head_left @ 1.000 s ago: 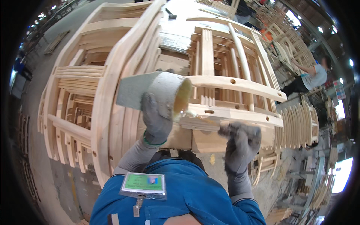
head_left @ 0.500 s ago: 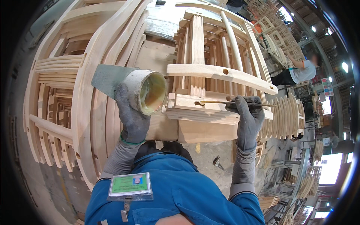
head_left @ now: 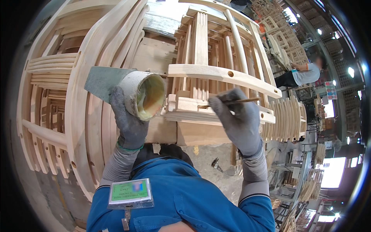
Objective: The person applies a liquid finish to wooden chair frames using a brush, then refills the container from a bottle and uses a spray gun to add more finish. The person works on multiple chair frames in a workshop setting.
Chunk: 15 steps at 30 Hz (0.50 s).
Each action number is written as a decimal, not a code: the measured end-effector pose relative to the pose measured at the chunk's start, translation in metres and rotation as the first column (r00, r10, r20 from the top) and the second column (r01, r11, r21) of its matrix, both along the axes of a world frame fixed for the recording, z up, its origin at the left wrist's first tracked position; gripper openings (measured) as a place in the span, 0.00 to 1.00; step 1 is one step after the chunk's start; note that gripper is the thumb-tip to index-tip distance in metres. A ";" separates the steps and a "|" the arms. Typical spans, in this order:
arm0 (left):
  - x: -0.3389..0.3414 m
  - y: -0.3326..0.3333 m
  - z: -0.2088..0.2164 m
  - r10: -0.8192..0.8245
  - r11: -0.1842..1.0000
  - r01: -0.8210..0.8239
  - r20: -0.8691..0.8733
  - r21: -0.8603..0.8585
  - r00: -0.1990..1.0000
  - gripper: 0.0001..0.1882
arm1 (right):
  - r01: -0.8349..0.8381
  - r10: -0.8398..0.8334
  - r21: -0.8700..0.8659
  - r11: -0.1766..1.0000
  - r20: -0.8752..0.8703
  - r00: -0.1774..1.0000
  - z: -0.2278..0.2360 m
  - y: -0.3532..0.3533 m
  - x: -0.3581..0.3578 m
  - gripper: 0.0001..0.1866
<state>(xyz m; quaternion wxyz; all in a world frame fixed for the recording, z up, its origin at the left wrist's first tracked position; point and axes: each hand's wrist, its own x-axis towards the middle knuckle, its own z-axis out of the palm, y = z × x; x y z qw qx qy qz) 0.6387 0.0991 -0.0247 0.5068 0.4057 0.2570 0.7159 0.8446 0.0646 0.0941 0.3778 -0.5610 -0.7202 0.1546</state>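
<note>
Left hand (head_left: 129,125) grasps whitish cup (head_left: 130,92), mouth tilted rightward; right hand (head_left: 241,120) grips thin stick (head_left: 249,100), tip at near edge of wooden frame (head_left: 188,103), toward left corner.

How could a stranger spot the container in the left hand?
Find the stacked curved wooden frames at the picture's left. Over their right side, the gloved left hand grips the container. It's a whitish open-mouthed cylinder with a flat grey-green plate jutting left, unlike the frames' bare wood.
</note>
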 end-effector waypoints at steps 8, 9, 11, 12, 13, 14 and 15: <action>-0.011 -0.004 -0.024 0.507 0.861 -0.351 -0.557 0.369 0.658 0.45 | 0.043 -0.016 -0.181 0.982 0.149 0.989 0.018 0.008 0.007 0.11; -0.011 -0.006 -0.027 0.564 0.826 -0.373 -0.593 0.424 0.575 0.48 | 0.006 0.018 -0.159 0.987 0.149 0.989 0.016 0.010 0.003 0.12; -0.008 -0.004 -0.025 0.508 0.859 -0.349 -0.549 0.375 0.664 0.42 | -0.061 0.077 -0.107 0.992 0.152 0.985 0.012 0.014 -0.004 0.12; -0.005 -0.004 -0.022 0.455 0.887 -0.326 -0.504 0.327 0.734 0.40 | -0.029 0.050 -0.119 0.993 0.178 0.983 0.011 0.015 -0.005 0.13; -0.004 -0.003 -0.019 0.416 0.905 -0.306 -0.471 0.294 0.778 0.38 | -0.022 0.041 -0.151 0.988 0.127 0.991 0.010 0.016 -0.003 0.13; -0.003 -0.004 -0.017 0.385 0.919 -0.289 -0.444 0.269 0.809 0.35 | -0.015 0.030 -0.183 0.983 0.076 0.997 0.008 0.017 0.003 0.13; -0.002 -0.003 -0.015 0.357 0.929 -0.272 -0.424 0.250 0.832 0.33 | -0.010 0.015 -0.215 0.976 0.025 1.000 0.005 0.016 0.009 0.13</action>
